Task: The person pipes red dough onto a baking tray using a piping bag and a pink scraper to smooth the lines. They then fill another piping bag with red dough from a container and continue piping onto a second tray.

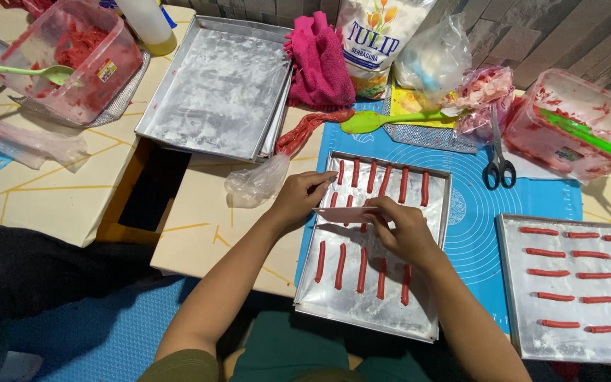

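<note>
Both hands pinch: our left hand (298,201) and right hand (404,230) should hold the pink scraper (344,213) level, cutting red dough strips (362,269) just below our fingers evenly.

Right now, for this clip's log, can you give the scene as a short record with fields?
Setting: low table with blue mat
Left hand: holds one end of a thin pink scraper
Right hand: holds the scraper's other end
Under the hands: metal tray with rows of red dough strips
Right side: second tray, also with strips
Nearby: scissors, green spatula, empty greased tray
</note>
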